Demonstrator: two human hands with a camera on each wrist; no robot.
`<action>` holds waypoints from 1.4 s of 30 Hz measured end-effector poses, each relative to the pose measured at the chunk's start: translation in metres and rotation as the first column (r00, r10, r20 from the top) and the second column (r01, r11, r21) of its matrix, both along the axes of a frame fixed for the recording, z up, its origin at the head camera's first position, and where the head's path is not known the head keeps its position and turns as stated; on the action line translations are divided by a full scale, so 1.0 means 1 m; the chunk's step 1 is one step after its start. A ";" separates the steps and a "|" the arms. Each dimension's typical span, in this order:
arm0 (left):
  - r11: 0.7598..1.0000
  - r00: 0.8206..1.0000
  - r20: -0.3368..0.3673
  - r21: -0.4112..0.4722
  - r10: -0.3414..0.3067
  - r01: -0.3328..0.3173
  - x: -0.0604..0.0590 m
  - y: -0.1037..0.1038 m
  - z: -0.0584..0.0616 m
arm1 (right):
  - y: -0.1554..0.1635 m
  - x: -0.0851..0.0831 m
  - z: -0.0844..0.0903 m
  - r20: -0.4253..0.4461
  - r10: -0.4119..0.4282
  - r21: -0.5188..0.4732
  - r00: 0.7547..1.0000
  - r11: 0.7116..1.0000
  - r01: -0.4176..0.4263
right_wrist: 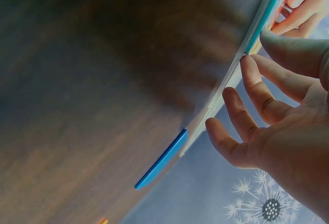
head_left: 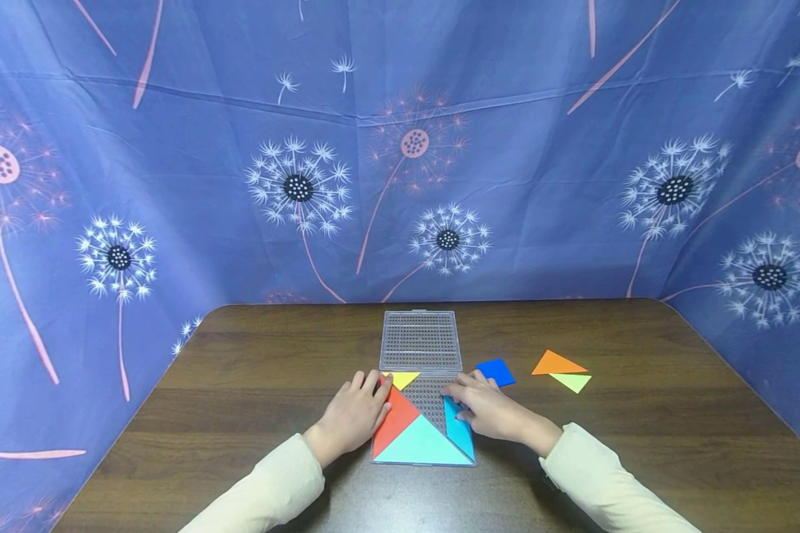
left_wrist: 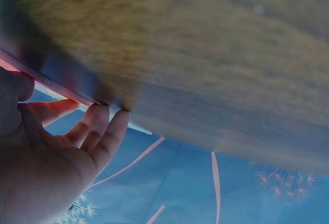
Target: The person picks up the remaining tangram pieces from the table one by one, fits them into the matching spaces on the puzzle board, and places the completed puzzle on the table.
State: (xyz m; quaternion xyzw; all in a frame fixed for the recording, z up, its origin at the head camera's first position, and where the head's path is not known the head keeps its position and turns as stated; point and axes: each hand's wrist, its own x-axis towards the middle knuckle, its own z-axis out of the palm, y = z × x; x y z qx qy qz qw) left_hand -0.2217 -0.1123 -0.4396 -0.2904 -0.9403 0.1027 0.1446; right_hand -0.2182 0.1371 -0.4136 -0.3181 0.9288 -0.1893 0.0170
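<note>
Both hands lie flat on a clear plastic tangram tray (head_left: 425, 400) near the front edge of the dark wooden surface (head_left: 253, 385). The left hand (head_left: 355, 413) has straight fingers (left_wrist: 105, 131) resting along the tray's left rim and over the red triangle (head_left: 395, 428), holding nothing. The right hand (head_left: 490, 407) likewise has extended, relaxed fingers (right_wrist: 257, 88) pressing on the tray's right side above the blue triangle (head_left: 458, 433), with nothing pinched. The likeliest trouble, as I judge it, is that flat pressure from either hand slides the light tray or nudges the loosely seated pieces out of line; the red and blue triangles sit under the fingertips and could ride up over their neighbours, and a sleeve could catch the tray's front edge. Counted: one tray and one clear lid (head_left: 421, 340) lying just behind it and touching it. Four pieces are in the tray: the red triangle, the blue triangle, a large cyan triangle (head_left: 421, 446) and a small yellow triangle (head_left: 403, 379). Three pieces lie loose on the surface to the right: a blue square (head_left: 496, 371) just beside the right hand, and farther off an orange triangle (head_left: 556, 363) touching a lime triangle (head_left: 572, 381). That makes seven pieces in all.
</note>
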 end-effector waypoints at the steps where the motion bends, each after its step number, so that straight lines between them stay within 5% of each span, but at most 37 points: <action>1: 1.000 1.000 0.003 0.000 0.001 -0.001 0.000 0.000 0.000 | 0.000 0.000 0.000 -0.001 0.000 0.003 1.000 1.000 0.000; 21: 1.000 1.000 0.020 0.018 0.007 -0.007 -0.003 0.000 -0.003 | 0.005 -0.001 0.004 0.047 0.035 0.033 0.998 0.999 -0.037; 42: 1.000 1.000 0.025 0.023 0.012 -0.012 -0.001 0.001 -0.001 | 0.005 0.002 0.003 -0.040 0.007 0.043 0.999 0.999 -0.005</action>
